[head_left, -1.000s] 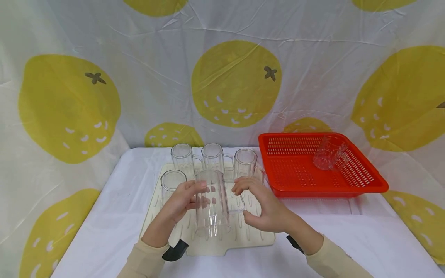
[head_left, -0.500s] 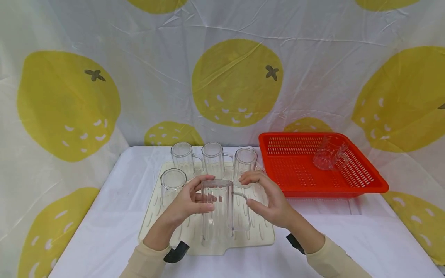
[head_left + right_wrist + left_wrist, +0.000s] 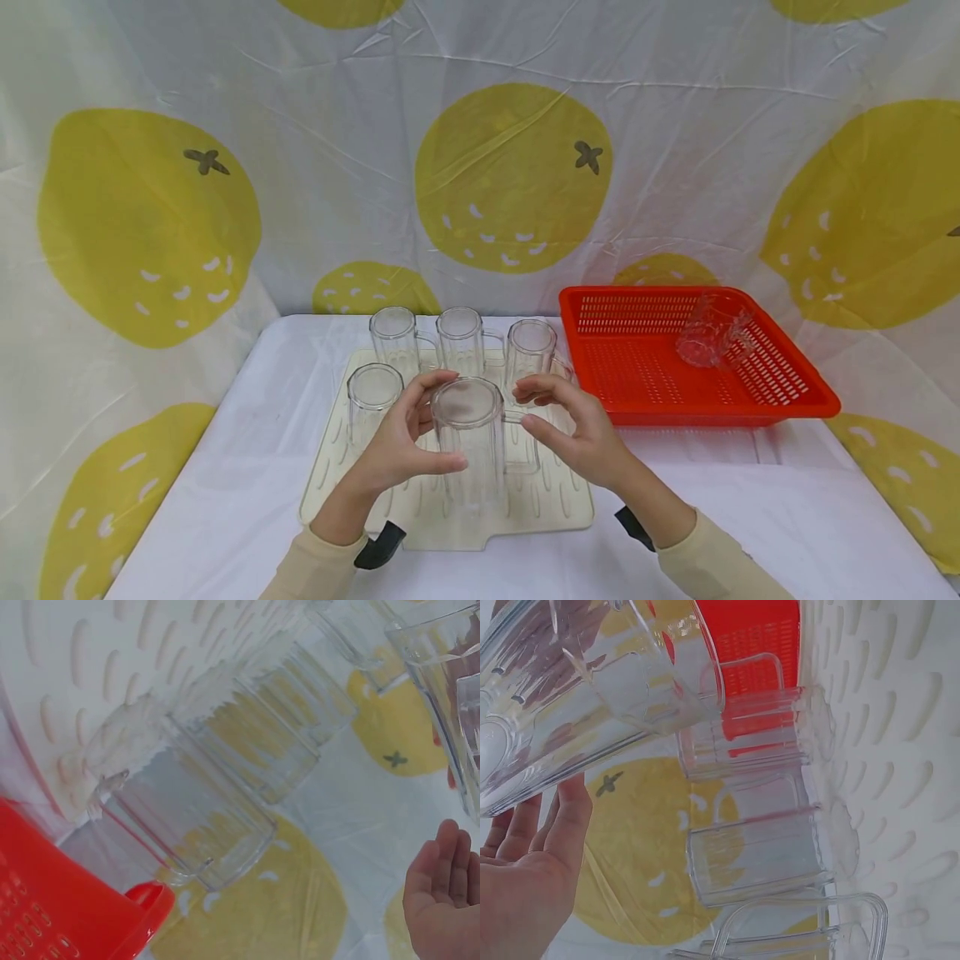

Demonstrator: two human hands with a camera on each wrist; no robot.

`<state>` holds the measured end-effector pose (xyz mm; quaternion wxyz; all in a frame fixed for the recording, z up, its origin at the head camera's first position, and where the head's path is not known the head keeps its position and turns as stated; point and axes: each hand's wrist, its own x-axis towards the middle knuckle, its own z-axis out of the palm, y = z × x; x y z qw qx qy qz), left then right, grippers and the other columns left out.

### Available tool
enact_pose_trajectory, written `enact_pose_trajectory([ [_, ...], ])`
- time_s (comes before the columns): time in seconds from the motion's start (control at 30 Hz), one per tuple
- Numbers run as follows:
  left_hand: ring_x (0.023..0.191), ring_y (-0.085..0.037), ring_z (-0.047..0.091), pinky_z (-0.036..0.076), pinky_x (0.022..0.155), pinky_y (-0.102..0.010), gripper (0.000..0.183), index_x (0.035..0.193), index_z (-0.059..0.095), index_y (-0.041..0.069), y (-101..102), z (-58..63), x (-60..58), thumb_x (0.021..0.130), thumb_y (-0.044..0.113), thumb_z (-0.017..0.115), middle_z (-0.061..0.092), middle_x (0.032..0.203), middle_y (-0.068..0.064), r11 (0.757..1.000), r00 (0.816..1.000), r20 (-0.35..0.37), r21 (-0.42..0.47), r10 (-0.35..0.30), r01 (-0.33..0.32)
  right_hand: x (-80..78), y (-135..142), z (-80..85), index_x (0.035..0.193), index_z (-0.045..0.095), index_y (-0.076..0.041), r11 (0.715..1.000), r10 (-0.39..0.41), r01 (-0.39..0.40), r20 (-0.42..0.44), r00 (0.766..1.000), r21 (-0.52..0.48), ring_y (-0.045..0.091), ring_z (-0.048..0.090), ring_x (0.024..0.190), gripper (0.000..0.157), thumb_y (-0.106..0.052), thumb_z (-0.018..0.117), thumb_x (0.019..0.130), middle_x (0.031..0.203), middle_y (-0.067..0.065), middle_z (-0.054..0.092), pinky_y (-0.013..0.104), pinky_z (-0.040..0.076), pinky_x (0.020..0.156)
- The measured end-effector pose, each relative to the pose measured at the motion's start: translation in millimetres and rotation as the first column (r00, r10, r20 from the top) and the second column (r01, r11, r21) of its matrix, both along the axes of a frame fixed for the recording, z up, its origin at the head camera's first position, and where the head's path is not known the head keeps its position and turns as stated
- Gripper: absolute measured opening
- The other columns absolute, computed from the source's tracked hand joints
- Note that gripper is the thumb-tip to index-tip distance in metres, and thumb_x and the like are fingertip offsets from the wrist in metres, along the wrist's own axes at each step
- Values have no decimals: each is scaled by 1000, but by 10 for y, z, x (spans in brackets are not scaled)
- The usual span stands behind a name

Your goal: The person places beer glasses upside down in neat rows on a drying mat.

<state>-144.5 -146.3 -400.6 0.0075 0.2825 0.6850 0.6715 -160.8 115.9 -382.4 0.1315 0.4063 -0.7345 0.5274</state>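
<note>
My left hand [image 3: 401, 446] grips a clear glass mug [image 3: 480, 458] by its side, thumb in front and fingers behind. The mug's mouth faces down, just above a cream ribbed drying mat [image 3: 540, 512], with its handle pointing right. Beside that handle, my right hand [image 3: 581, 429] is held with loosely curved fingers; the right wrist view shows it apart from the mug. Behind, a row of three mugs stands on the mat: a left one [image 3: 395, 342], a middle one [image 3: 461, 342] and a right one [image 3: 529, 354]. Another mug [image 3: 372, 404] stands left of my left hand.
A red plastic basket [image 3: 615, 408] stands on the right of the white-clothed table [image 3: 675, 517]. One clear mug [image 3: 705, 333] lies tilted inside it, against the right side. A curtain [image 3: 315, 167] with yellow fruit prints hangs behind the table.
The held mug has swung from a tilt to nearly upright, and its handle now points right. My left thumb has come round to its front. My right hand stays close to the handle.
</note>
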Motion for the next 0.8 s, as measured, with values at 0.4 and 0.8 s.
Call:
enact_pose_trajectory([
  [0.4,119,-22,54,43,102,-30,86,141,40,9,27,-30,13,71,13,89,49,139,-8,997,996,-75,-55,43,-47,-11,7,-66,119,64,-4,999,-28,25,50,998,47,19,62,97,32,4,66,88,107,8,68,28,52,87],
  [0.8,129,-18,46,38,107,-33,88,142,40,13,44,-42,-53,69,4,87,45,143,-2,986,994,-46,-125,102,-107,-53,27,-113,120,66,-3,980,-73,45,137,988,194,16,62,96,28,-8,65,93,108,2,69,28,56,77],
])
